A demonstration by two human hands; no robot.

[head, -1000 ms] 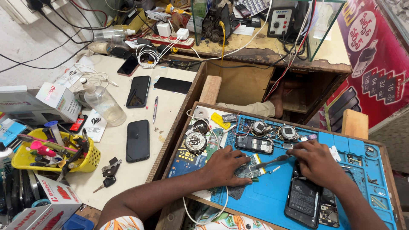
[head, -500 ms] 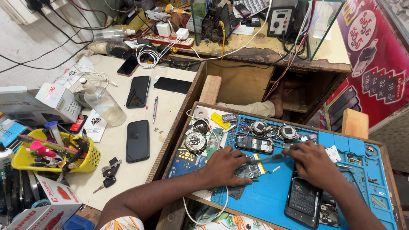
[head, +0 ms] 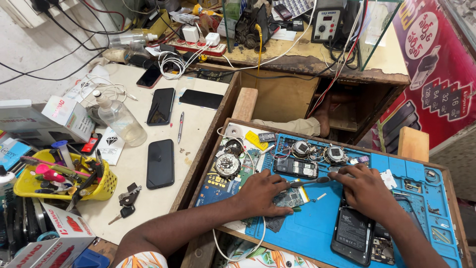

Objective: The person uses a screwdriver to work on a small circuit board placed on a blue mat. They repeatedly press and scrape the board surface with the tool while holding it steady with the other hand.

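While your left hand [head: 263, 192] presses flat on a small circuit board [head: 290, 198] with fingers together, your right hand [head: 364, 191] pinches the handle end of tweezers [head: 310, 182] whose tip lies at that board. Both rest on the blue mat [head: 317, 233], mid-bench. An opened phone [head: 353, 233] lies just near your right wrist; a yellow basket [head: 104, 191] sits far left.
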